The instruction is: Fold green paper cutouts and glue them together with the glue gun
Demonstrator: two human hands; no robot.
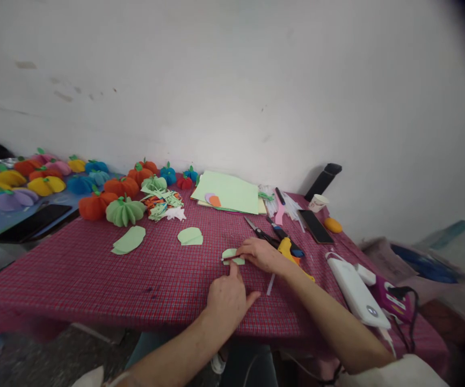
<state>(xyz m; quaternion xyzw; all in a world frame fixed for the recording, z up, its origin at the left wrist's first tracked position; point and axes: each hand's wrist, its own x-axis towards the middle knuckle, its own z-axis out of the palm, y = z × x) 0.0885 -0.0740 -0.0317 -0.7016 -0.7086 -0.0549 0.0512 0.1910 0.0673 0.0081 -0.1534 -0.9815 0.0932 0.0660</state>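
Observation:
A small light green paper piece (228,252) lies flat on the red checked tablecloth in front of me. Across it runs a thin dark stick (229,258) with a pale tip, whose exact kind I cannot make out. My right hand (261,255) has its fingers closed on the stick's right end. From the near side, my left hand (227,296) reaches its outstretched index finger to the paper's lower edge, thumb spread away. Left of these lie a stack of cut green paper pieces (190,236) and a larger one (130,240).
Beside my right hand are black scissors (261,233), a yellow glue gun (285,248) and a glue stick (270,284). A phone (315,226), white power bank (357,290) and purple power strip (393,301) sit right. Paper pumpkins (124,211), scraps (160,204) and paper sheets (232,191) lie farther back.

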